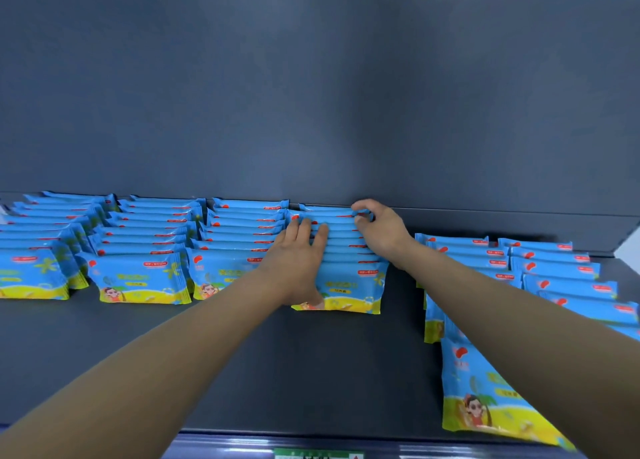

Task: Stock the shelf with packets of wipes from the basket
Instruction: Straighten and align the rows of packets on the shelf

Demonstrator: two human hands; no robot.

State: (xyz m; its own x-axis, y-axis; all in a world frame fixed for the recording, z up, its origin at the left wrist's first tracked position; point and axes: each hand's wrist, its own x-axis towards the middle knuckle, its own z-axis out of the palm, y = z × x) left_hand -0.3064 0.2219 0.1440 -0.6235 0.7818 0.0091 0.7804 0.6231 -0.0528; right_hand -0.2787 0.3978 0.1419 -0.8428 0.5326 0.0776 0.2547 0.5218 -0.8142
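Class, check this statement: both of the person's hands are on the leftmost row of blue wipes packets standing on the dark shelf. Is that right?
Not quite. The head view shows both hands on the fourth row from the left, not the leftmost row. The left hand lies flat across the packet tops; the right hand pinches at the back packets. The rows do stand on the dark shelf.

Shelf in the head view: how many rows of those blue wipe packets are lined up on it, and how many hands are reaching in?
Rows of wipe packets: 6
Hands: 2, the left hand and the right hand, both on the fourth row from the left
Total: 8
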